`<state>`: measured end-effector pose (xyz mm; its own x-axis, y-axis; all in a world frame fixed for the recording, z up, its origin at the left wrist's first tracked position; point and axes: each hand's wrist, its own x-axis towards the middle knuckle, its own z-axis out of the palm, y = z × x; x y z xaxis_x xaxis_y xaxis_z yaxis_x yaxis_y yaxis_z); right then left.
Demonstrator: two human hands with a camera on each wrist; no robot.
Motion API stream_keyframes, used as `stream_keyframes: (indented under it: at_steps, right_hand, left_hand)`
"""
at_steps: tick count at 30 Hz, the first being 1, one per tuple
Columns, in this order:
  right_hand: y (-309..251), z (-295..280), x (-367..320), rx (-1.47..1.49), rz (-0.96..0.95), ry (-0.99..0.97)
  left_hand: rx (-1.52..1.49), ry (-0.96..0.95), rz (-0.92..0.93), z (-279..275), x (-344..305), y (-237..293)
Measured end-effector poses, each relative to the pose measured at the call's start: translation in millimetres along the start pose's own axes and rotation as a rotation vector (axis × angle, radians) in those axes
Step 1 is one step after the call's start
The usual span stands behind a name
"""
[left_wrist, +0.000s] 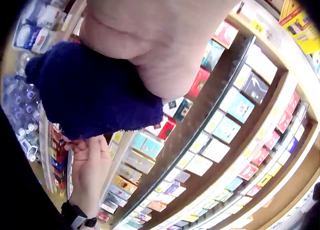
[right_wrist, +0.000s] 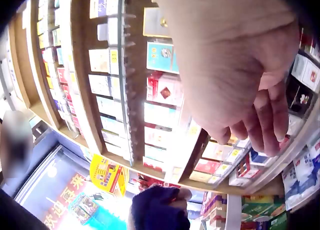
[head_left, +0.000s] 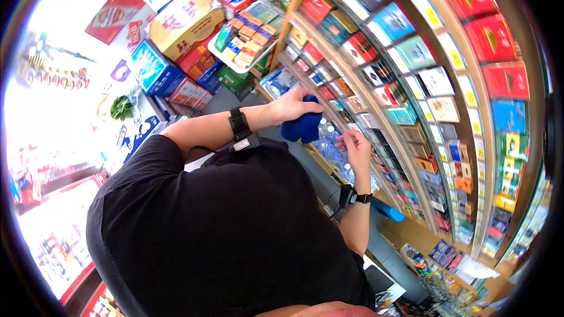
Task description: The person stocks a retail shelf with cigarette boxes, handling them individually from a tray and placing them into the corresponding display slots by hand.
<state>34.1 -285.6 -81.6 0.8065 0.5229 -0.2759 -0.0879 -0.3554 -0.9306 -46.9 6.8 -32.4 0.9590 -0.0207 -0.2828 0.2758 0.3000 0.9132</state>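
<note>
Blue cloth [head_left: 301, 128], thick and fuzzy, is bunched in my left hand [head_left: 292, 107], whose thumb and fingers grip it in front of the wooden shelves [left_wrist: 194, 124], part of it bulging out below the grip. Of my two hands, the right hand [head_left: 356, 144] is the looser one, its fingers relaxed and lightly bent close to the rows of small packs; I cannot tell whether their tips touch any. It is near the cloth but apart from it. Each of my wrists wears a black strap, and a black sleeve [head_left: 144, 167] covers my upper left arm. Clear plastic bottles [head_left: 336, 155] stand low beside the shelves, just beyond the cloth. Farther out, a white basket [head_left: 242, 72] holds small boxes, next to stacked cartons, among them a yellow carton [head_left: 185, 20]. A leafy green plant [head_left: 121, 107] sits beyond my left forearm.
</note>
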Motion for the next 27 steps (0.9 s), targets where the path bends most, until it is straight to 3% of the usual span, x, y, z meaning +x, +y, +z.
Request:
stream_keyframes:
  at_steps: [4, 7, 12, 15, 19, 21, 23, 25, 27]
  right_hand:
    - [-12.3, 39.5, 35.6, 0.024, 0.108, -0.124]
    - [-22.1, 77.2, 68.5, 0.011, 0.170, -0.196]
    - [-71.7, 155.8, 101.4, -0.048, 0.085, -0.509]
    - [-90.7, 200.0, 113.1, -0.016, 0.023, -0.594]
    - [-106.9, 240.0, 126.2, -0.295, -0.056, -0.564]
    - [-93.6, 255.4, 130.1, -0.272, -0.140, -0.401]
    - [-74.7, 259.3, 138.5, -0.203, -0.120, -0.388]
    - [-72.0, 257.7, 139.3, 0.002, -0.018, -0.472]
    - [-69.0, 256.1, 136.9, 0.016, 0.016, -0.445]
  left_hand:
    - [0.092, 0.241, -0.065, -64.3, -10.9, -17.3]
    - [-0.219, 0.333, -0.105, -98.4, -24.6, -24.2]
    - [-0.301, 0.449, -0.129, -137.0, -37.7, -31.0]
    - [-0.308, 0.461, -0.109, -153.4, -37.4, -38.9]
    - [-0.362, 0.455, -0.123, -163.4, -33.7, -39.7]
    - [-0.417, 0.406, -0.120, -173.4, -35.8, -37.0]
    - [-0.527, 0.314, -0.136, -186.3, -37.1, -37.0]
    - [-0.504, 0.302, -0.150, -206.0, -35.6, -42.5]
    - [-0.390, 0.304, -0.197, -226.5, -36.7, -45.2]
